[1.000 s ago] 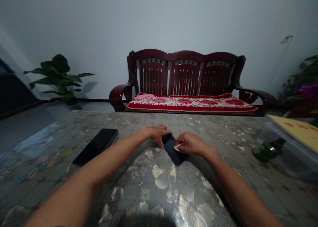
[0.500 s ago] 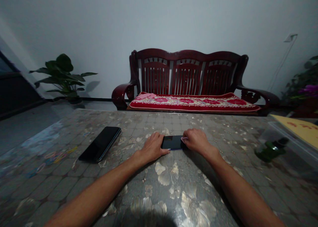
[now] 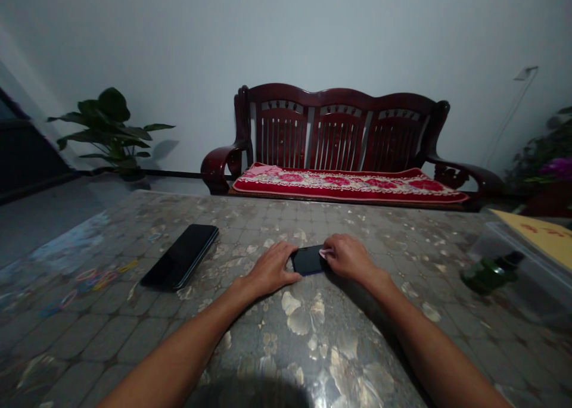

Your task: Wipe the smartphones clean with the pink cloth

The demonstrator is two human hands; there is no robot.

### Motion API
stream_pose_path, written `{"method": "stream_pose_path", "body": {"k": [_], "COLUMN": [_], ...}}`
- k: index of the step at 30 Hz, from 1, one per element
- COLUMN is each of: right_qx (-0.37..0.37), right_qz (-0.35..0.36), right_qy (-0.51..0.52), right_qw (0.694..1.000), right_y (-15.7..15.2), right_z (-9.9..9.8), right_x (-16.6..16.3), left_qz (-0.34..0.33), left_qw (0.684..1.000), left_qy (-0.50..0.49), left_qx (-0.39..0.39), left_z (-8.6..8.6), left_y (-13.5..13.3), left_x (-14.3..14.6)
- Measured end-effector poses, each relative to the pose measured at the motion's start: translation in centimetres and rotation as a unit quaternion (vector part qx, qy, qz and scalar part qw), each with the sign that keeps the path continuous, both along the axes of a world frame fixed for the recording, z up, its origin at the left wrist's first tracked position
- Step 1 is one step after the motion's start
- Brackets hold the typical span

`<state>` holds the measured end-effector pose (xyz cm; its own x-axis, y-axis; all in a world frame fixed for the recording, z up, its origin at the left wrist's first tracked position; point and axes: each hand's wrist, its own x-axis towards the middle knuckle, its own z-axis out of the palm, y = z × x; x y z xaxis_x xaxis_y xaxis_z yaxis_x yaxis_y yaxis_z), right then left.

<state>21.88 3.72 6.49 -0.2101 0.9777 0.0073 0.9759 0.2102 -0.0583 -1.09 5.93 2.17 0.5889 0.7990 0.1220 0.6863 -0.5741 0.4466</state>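
A small dark phone [image 3: 307, 259] lies flat on the patterned table [image 3: 313, 336], lengthwise left to right. My left hand [image 3: 269, 270] rests at its left end, thumb and fingers clasping that end. My right hand [image 3: 347, 257] covers its right end and pinches a small pink piece [image 3: 325, 252] against the screen. A second, larger black phone [image 3: 181, 264] lies untouched on the table to the left.
Coloured rubber bands [image 3: 96, 277] lie scattered at the table's left. A green bottle [image 3: 489, 273] and a clear plastic box [image 3: 527, 259] with a yellow lid stand at the right. A red wooden bench [image 3: 339, 152] and a potted plant [image 3: 111, 134] stand behind.
The small phone was turned from a diagonal to lying crosswise. My left hand shifted from its far end to its left end; my right hand stayed on the phone with the pink piece.
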Motion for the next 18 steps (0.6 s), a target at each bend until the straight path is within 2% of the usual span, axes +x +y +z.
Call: {"method": "stream_pose_path", "body": {"k": [3, 9, 18], "right_qx": [-0.01, 0.002, -0.032], "right_qz": [-0.005, -0.065, -0.061], "right_qy": [0.0, -0.035, 0.007], "right_qw": [1.0, 0.997, 0.998], "right_y": [0.3, 1.0, 1.0], "right_z": [0.0, -0.1, -0.3], "right_x": [0.4, 1.8, 1.3], "left_qz": [-0.017, -0.032, -0.024], "left_qw": [1.0, 0.999, 0.999], "left_qy": [0.0, 0.023, 0.026], "left_qx": [0.006, 0.003, -0.005], "left_z": [0.0, 0.1, -0.4], "left_y": [0.0, 0.6, 1.5], "left_x": [-0.2, -0.5, -0.9]}}
